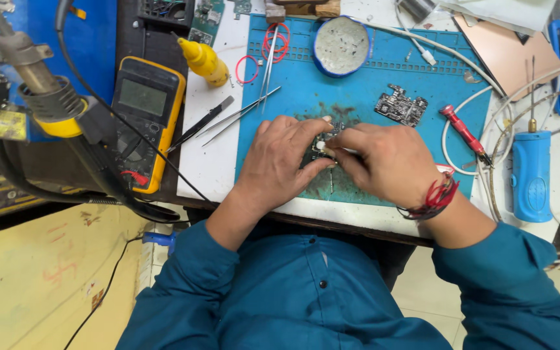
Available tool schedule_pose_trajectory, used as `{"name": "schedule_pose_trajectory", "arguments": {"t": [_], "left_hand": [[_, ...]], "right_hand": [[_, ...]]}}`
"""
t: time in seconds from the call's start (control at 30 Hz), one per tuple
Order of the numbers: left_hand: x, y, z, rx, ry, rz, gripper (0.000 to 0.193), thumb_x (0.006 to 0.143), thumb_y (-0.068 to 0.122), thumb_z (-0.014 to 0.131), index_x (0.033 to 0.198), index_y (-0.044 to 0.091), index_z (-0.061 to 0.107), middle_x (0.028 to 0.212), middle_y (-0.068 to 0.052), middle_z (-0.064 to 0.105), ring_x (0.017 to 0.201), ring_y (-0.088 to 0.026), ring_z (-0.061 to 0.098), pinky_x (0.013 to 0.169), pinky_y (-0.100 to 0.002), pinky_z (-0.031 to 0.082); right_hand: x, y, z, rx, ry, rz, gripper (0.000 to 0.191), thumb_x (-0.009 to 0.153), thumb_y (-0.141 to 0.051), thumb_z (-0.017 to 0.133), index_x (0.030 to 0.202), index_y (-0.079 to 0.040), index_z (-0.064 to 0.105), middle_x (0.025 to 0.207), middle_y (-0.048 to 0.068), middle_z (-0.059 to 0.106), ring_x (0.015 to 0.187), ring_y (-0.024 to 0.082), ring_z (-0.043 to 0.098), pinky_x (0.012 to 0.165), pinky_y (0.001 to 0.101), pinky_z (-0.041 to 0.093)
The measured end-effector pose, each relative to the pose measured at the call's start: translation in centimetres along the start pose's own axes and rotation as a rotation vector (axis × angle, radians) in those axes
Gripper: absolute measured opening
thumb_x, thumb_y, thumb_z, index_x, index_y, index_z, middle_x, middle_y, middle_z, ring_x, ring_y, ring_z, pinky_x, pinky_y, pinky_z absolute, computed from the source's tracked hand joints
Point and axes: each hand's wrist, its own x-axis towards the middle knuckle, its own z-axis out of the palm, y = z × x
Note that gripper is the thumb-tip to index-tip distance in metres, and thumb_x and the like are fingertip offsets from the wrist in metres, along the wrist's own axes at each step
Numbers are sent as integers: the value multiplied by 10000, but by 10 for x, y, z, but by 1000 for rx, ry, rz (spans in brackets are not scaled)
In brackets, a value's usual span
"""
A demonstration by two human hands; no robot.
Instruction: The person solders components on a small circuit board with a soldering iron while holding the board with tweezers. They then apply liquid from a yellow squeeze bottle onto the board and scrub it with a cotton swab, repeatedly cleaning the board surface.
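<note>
while left hand (279, 159) pins ridged circuit board (324, 146)

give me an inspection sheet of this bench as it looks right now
surface: blue work mat on a white bench, dark smudges mid-mat
job's things: small circuit board under both hands
clutter: second circuit board, tweezers, red rubber bands, yellow bottle, round tin, red screwdriver, blue electric screwdriver
grippers: left hand steadies the board; right hand pinches a small pale item on it
cables: white cable loops across the mat
surroundings: yellow multimeter, hot-air gun at the left
</note>
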Motion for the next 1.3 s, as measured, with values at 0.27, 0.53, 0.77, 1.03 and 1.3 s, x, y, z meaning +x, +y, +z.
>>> {"name": "schedule_pose_trajectory", "arguments": {"t": [0.27, 0.53, 0.77, 1.03, 1.3], "left_hand": [[0, 1, 1, 6, -21, -42, 556, 874, 368, 819, 1328, 148, 588, 1101, -25, 692, 1045, -249, 616, 872, -404, 417], [0, 1, 1, 0, -15, -29, 556, 879, 371, 813, 1333, 151, 579, 1088, -26, 700, 1037, -250, 612, 869, -402, 412], [0, 1, 0, -6, -14, -27, 568, 881, 359, 809, 1346, 143, 566, 1109, -24, 701, 1043, -245, 608, 877, -403, 407], [0, 1, 2, -13, -21, -23, 575, 876, 353, 813, 1349, 138, 566, 1111, -24, 698, 1040, -247, 608, 875, -406, 408], [0, 1, 1, -13, -24, -35, 581, 860, 346, 825, 1342, 143, 574, 1090, -21, 698, 1030, -240, 612, 867, -401, 408]], "right_hand": [[-20, 37, -22, 86, -109, 175, 153, 856, -203, 764, 979, -118, 797, 766, 80, 747, 620, 232, 708, 561, 334, 533], [-17, 30, -14, 189, -7, 172, 142, 897, -169, 767, 1007, -79, 770, 734, 80, 710, 560, 167, 668, 541, 290, 512], [-13, 22, -3, 59, -53, 71, 155, 872, -211, 764, 994, -116, 777, 775, 88, 724, 677, 296, 697, 578, 388, 519], [-12, 17, -6, 13, -84, 45, 131, 870, -186, 738, 988, -141, 769, 813, 81, 726, 727, 315, 690, 590, 418, 515], [-13, 12, -2, -41, -78, 42, 99, 883, -175, 707, 964, -143, 754, 819, 67, 706, 722, 322, 676, 573, 437, 505]]}}
